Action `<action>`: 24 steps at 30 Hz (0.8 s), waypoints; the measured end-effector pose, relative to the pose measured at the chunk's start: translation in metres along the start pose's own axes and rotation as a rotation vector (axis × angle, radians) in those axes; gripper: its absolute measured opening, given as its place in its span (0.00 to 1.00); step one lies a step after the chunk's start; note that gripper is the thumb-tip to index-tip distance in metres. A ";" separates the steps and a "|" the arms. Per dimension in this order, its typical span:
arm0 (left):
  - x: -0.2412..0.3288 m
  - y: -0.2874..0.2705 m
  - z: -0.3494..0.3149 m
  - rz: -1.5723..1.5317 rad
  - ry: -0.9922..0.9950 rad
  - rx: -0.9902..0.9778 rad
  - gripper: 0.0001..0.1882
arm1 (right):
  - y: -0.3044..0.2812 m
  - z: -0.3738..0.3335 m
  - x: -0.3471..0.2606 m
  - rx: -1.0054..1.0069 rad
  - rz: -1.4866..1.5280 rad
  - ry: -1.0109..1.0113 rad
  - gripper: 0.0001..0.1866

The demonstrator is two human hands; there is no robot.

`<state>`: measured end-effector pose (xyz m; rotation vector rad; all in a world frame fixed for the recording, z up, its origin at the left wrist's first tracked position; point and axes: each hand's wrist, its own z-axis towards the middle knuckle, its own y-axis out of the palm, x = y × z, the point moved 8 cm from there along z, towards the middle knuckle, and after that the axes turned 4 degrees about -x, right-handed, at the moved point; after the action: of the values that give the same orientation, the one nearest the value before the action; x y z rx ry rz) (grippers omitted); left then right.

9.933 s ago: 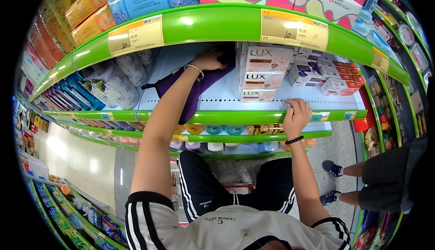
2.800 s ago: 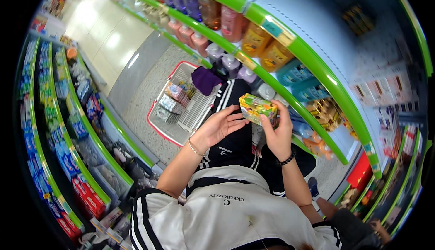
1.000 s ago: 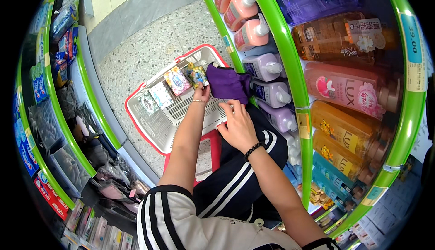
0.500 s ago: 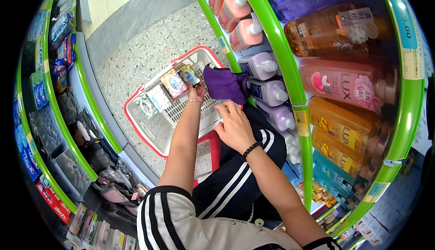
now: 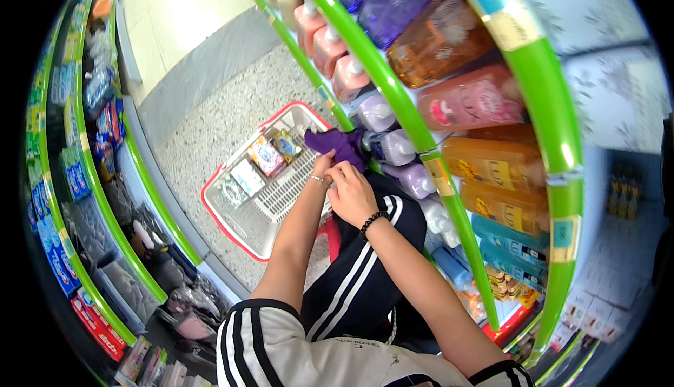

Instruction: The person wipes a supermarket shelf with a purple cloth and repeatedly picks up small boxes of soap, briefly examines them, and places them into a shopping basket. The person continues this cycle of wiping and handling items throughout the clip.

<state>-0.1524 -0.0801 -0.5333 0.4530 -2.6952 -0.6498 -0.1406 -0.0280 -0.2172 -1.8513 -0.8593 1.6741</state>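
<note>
A dark purple cloth item (image 5: 342,145) hangs at the right end of a white plastic basket with a red rim (image 5: 235,239). My left hand (image 5: 324,165) is at the cloth's lower left edge, its fingers closed on it. Right beside it is my right hand (image 5: 351,192), fingers curled in toward the left hand and the cloth; what they grip is hidden. In the basket lie small packaged boxes in a row: a yellow one (image 5: 286,146), a pink and orange one (image 5: 267,157), a pale blue-white one (image 5: 247,177) and a green-white one (image 5: 232,190).
On the right, a green-edged shelf (image 5: 449,183) holds purple pump bottles (image 5: 390,147), pink pump bottles (image 5: 349,78) and large body-wash bottles (image 5: 495,155). Shelves with packaged goods (image 5: 77,173) line the left. Below the basket is a speckled floor (image 5: 186,141).
My left hand has left the yellow box and moved right to the purple cloth. My right hand has come close to it, its fingers curling. The view has shifted.
</note>
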 end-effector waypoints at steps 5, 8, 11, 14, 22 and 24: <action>-0.001 0.010 -0.026 -0.054 0.175 -0.210 0.04 | -0.042 -0.033 -0.019 0.185 0.069 -0.083 0.13; 0.017 0.091 -0.151 0.034 0.025 -0.315 0.08 | -0.093 -0.071 -0.027 0.332 0.177 -0.021 0.14; 0.041 0.157 -0.280 0.006 0.110 -0.468 0.17 | -0.138 -0.128 -0.035 0.452 0.318 0.051 0.14; 0.049 0.227 -0.385 0.030 0.148 -0.753 0.21 | -0.170 -0.194 -0.028 0.625 0.360 0.158 0.13; 0.016 0.449 -0.567 0.400 0.369 -1.398 0.19 | -0.170 -0.332 0.005 0.872 0.418 0.334 0.12; -0.014 0.501 -0.566 0.631 0.376 -1.388 0.14 | -0.171 -0.356 0.004 0.923 0.422 0.351 0.11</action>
<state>-0.0340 0.1339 0.1822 -0.5490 -1.3499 -1.6846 0.1915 0.1091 -0.0525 -1.5907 0.4398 1.4970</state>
